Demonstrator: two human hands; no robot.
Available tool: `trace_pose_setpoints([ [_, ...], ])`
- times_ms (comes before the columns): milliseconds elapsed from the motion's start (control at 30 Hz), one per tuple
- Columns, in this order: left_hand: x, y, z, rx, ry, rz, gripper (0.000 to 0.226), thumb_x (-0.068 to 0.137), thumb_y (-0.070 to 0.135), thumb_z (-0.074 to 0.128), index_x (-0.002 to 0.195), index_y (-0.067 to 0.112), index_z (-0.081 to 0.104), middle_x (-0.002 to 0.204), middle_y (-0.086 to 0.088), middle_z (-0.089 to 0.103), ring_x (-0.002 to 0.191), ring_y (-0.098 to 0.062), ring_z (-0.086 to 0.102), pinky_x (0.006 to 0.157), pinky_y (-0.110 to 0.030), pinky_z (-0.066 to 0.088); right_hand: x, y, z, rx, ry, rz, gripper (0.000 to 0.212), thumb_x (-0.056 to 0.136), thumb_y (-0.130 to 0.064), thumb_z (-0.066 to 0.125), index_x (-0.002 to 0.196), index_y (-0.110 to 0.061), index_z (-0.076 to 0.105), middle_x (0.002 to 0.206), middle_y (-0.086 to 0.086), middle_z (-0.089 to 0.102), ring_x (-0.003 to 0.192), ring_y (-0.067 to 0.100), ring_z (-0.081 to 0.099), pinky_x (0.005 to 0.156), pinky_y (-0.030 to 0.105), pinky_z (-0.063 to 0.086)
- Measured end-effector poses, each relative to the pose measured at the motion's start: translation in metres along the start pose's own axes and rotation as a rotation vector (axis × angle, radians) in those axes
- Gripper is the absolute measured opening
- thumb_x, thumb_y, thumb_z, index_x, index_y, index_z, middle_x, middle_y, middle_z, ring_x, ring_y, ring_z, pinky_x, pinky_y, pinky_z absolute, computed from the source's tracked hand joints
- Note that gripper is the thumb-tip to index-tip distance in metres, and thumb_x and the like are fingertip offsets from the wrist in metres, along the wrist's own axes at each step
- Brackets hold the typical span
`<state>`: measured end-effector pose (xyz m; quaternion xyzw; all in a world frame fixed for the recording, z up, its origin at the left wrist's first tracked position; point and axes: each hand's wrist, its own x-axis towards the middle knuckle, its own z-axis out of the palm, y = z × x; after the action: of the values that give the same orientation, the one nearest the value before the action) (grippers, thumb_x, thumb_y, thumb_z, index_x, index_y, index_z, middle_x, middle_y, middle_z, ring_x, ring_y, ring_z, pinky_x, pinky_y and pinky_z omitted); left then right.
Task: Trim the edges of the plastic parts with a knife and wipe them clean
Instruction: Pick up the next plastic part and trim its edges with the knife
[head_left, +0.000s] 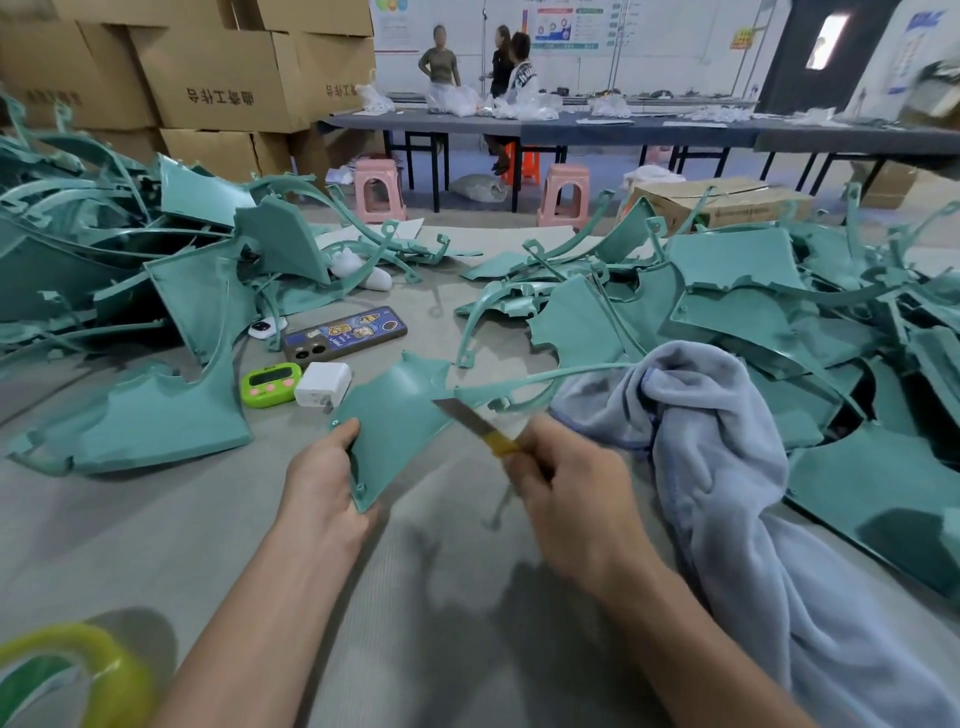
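Note:
My left hand (324, 480) grips the near corner of a teal plastic part (400, 415), holding it tilted above the grey table. My right hand (566, 483) grips a knife with a yellow handle (475, 423); the bare blade lies against the right edge of that part. A thin curved arm of the part runs off to the right toward a light blue-grey cloth (727, 467), which lies crumpled on the table beside my right hand.
Heaps of teal parts fill the left (156, 291) and right (769, 312) of the table. A phone (345, 332), a green timer (271, 383) and a white charger (323, 384) lie ahead of my left hand. A tape roll (72, 670) sits near left. People stand at a far table.

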<state>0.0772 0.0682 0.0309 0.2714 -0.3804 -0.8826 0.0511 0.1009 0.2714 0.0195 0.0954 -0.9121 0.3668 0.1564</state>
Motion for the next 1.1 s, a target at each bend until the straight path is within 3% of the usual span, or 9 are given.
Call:
trace_pose_setpoints([
  [167, 0.004, 0.005, -0.005, -0.049, 0.036, 0.005, 0.017, 0.106, 0.013, 0.046, 0.116, 0.009, 0.059, 0.06, -0.001, 0.073, 0.047, -0.011, 0.068, 0.037, -0.022, 0.049, 0.015, 0.03, -0.025, 0.03, 0.339, 0.342, 0.028, 0.096, -0.03, 0.062, 0.071, -0.019, 0.054, 0.061, -0.004, 0.062, 0.064, 0.02, 0.06, 0.057, 0.035, 0.035],
  [267, 0.003, 0.003, -0.005, -0.069, 0.045, 0.028, 0.015, 0.104, 0.013, 0.05, 0.107, 0.009, 0.064, 0.072, -0.002, 0.076, 0.052, -0.011, 0.071, 0.04, -0.022, 0.051, 0.011, 0.024, -0.025, 0.446, 0.198, 0.271, 0.027, 0.095, -0.014, 0.066, 0.069, -0.017, 0.062, 0.067, 0.001, 0.07, 0.059, 0.014, 0.058, 0.059, 0.027, 0.044],
  [367, 0.002, -0.002, -0.005, -0.051, 0.035, 0.085, 0.017, 0.102, 0.017, 0.055, 0.105, 0.01, 0.07, 0.094, -0.004, 0.079, 0.066, -0.014, 0.075, 0.045, -0.024, 0.055, 0.006, 0.007, -0.017, 0.94, -0.157, 0.263, 0.025, 0.094, -0.004, 0.067, 0.072, -0.016, 0.071, 0.088, 0.018, 0.071, 0.08, 0.017, 0.058, 0.085, 0.033, 0.052],
  [433, 0.0, -0.005, -0.003, -0.031, 0.006, 0.109, 0.019, 0.102, 0.019, 0.055, 0.106, 0.01, 0.071, 0.096, -0.005, 0.079, 0.073, -0.016, 0.077, 0.049, -0.027, 0.057, 0.003, 0.002, -0.013, 1.09, -0.306, 0.293, 0.02, 0.09, -0.005, 0.068, 0.074, -0.015, 0.073, 0.091, 0.012, 0.067, 0.089, 0.016, 0.059, 0.101, 0.043, 0.053],
  [633, -0.002, -0.012, 0.001, 0.169, -0.169, 0.105, 0.02, 0.096, 0.001, 0.056, 0.108, 0.01, 0.069, 0.1, -0.007, 0.079, 0.077, -0.015, 0.076, 0.06, -0.026, 0.06, 0.013, 0.009, -0.018, 1.327, -0.131, 0.324, 0.012, 0.072, -0.014, 0.075, 0.078, -0.004, 0.07, 0.083, 0.012, 0.065, 0.086, 0.025, 0.057, 0.1, 0.043, 0.052],
  [733, 0.0, -0.012, -0.008, 0.438, -0.193, 0.322, 0.059, 0.082, -0.014, 0.065, 0.124, 0.028, 0.061, 0.1, 0.004, 0.077, 0.082, -0.009, 0.073, 0.067, -0.026, 0.059, 0.021, 0.02, -0.024, 1.275, -0.054, 0.289, 0.01, 0.078, -0.014, 0.07, 0.081, -0.004, 0.071, 0.089, 0.013, 0.069, 0.091, 0.028, 0.059, 0.099, 0.042, 0.053],
  [800, -0.001, -0.009, -0.01, 0.695, -0.133, 0.599, 0.077, 0.073, -0.001, 0.079, 0.13, 0.043, 0.054, 0.109, 0.02, 0.07, 0.099, 0.007, 0.066, 0.077, -0.02, 0.055, 0.023, 0.023, -0.025, 1.182, -0.039, 0.249, 0.008, 0.082, -0.014, 0.07, 0.079, -0.009, 0.075, 0.089, 0.014, 0.071, 0.091, 0.028, 0.063, 0.095, 0.041, 0.056],
  [900, -0.007, -0.007, -0.011, 0.947, -0.163, 0.856, 0.054, 0.064, 0.04, 0.08, 0.114, 0.048, 0.064, 0.103, 0.029, 0.067, 0.096, 0.009, 0.062, 0.068, -0.007, 0.046, 0.023, 0.023, -0.024, 1.064, -0.046, 0.189, 0.009, 0.09, -0.003, 0.067, 0.084, -0.001, 0.072, 0.092, 0.025, 0.068, 0.092, 0.034, 0.061, 0.101, 0.055, 0.051],
  [1100, -0.008, -0.008, -0.008, 0.775, -0.092, 0.624, 0.027, 0.064, 0.058, 0.075, 0.082, 0.038, 0.079, 0.079, 0.013, 0.077, 0.07, -0.006, 0.068, 0.07, -0.031, 0.054, 0.022, 0.021, -0.033, 1.356, -0.277, 0.3, 0.009, 0.088, -0.011, 0.064, 0.082, -0.005, 0.068, 0.077, 0.01, 0.06, 0.08, 0.024, 0.059, 0.09, 0.046, 0.06],
])
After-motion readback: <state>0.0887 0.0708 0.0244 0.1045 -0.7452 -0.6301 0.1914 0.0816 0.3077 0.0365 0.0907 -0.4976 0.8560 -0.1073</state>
